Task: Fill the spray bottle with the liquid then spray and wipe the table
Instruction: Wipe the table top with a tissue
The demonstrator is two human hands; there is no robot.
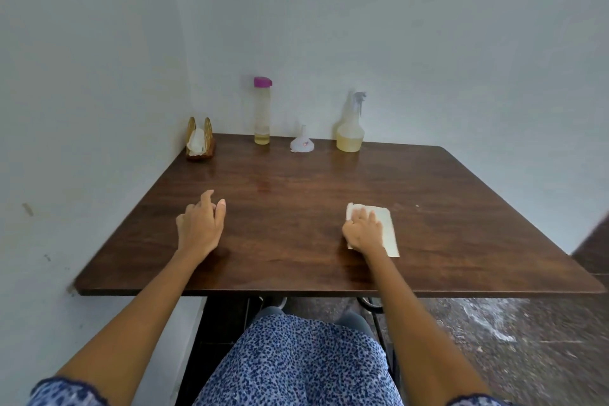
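A napkin holder (200, 141) stands in the far left corner of the wooden table (296, 260), close against the wall, with crumpled white paper between its two golden fan-shaped sides. In front of it and nearer the person, the left hand (201, 226) rests on the table top, palm down; its fingers are loosely bent and slightly apart, the tips touching the wood, and they hold nothing. Further right along the back edge stands a tall clear bottle (262, 112) with a purple cap, upright, with a little yellowish liquid at its bottom. Just beside it to the right a small white funnel (302, 143) sits upside down on the table, wide mouth down and spout pointing up. Further right again, still at the back near the wall, the spray bottle (350, 128) stands upright with its trigger head on; yellowish liquid fills roughly its lower part. Near the front, well apart from the bottles, the right hand (362, 229) lies flat on a folded pale cloth (385, 234), which lies on the table; the fingers are stretched forward, close together, and press the cloth down, the far right part of the cloth showing beyond the hand. A blue patterned garment (296, 362) shows below the table edge
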